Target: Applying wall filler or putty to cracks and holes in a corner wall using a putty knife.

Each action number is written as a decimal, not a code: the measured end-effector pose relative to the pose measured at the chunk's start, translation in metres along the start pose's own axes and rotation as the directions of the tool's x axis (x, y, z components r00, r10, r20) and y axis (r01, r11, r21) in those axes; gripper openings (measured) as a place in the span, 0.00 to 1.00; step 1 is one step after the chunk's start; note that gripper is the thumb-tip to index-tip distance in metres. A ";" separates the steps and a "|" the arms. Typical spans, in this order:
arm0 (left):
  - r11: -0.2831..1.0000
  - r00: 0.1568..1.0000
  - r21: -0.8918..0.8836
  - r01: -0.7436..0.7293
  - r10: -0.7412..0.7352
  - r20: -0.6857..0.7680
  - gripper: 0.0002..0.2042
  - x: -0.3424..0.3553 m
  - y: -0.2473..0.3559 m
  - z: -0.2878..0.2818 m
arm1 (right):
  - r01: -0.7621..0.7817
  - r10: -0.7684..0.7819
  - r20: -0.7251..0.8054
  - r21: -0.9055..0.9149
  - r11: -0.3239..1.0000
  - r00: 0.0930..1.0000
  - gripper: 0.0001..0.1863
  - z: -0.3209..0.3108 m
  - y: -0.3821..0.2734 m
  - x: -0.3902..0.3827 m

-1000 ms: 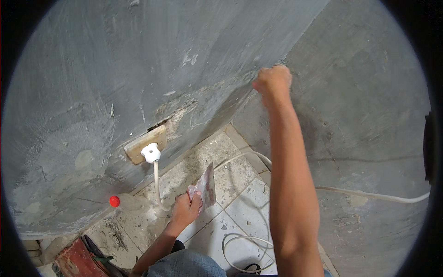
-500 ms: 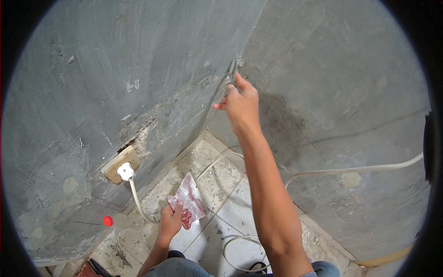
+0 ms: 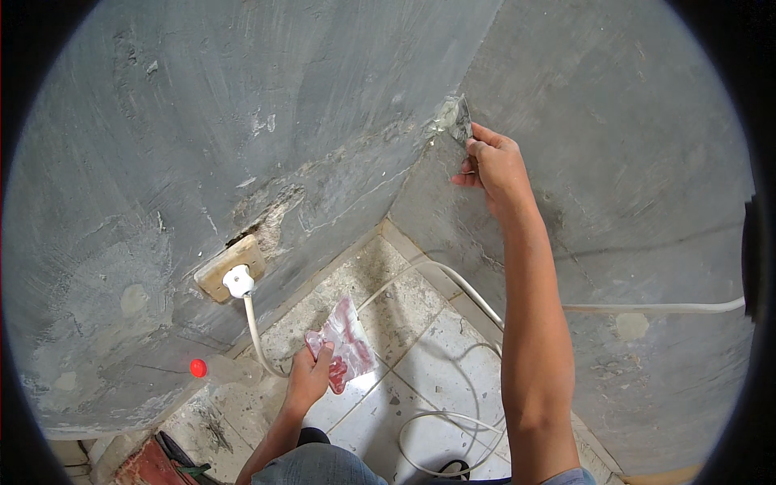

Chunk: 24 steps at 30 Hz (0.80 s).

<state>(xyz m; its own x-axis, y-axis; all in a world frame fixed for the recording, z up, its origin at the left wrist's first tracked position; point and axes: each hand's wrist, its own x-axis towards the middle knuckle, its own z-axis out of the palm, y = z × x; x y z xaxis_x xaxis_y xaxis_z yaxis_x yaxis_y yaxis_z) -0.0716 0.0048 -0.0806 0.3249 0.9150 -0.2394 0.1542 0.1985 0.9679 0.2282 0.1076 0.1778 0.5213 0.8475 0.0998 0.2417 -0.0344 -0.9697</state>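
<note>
Right hand [image 3: 497,166] now grips a putty knife [image 3: 459,121], blade on the grey wall corner [image 3: 420,153]; half a second ago it was bare fingers there, so scraping or filling looks underway. Left hand [image 3: 307,380] lower, near the floor [image 3: 453,364], holds a reddish smeared trowel [image 3: 346,339], right of the socket [image 3: 230,271].

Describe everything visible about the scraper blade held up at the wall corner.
The scraper blade is a thin, flat, grey metal piece, smeared with pale plaster near its upper edge. It is pressed into the corner where two rough grey walls meet. The right hand grips it from below, fingers wrapped over its lower part, so any handle is hidden.
</note>
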 end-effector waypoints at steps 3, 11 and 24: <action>0.999 0.999 -0.013 -0.045 0.045 -0.013 0.18 0.001 -0.003 0.003 | -0.002 0.002 0.003 -0.010 1.000 1.000 0.27 0.004 -0.002 0.001; 0.995 0.999 -0.089 -0.043 0.045 0.023 0.17 0.002 -0.010 0.007 | 0.019 -0.017 -0.028 0.073 0.997 0.999 0.25 0.017 0.000 0.002; 0.993 0.997 -0.118 -0.015 0.023 0.067 0.14 0.001 -0.018 0.011 | -0.014 0.010 0.042 0.103 0.995 0.999 0.27 -0.016 -0.002 -0.025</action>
<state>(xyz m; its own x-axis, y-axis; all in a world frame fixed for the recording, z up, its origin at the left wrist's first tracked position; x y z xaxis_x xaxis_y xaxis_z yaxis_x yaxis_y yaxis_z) -0.0639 -0.0020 -0.0989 0.3901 0.8937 -0.2217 0.0385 0.2248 0.9737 0.2276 0.0780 0.1803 0.4889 0.8686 0.0806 0.1489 0.0080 -0.9888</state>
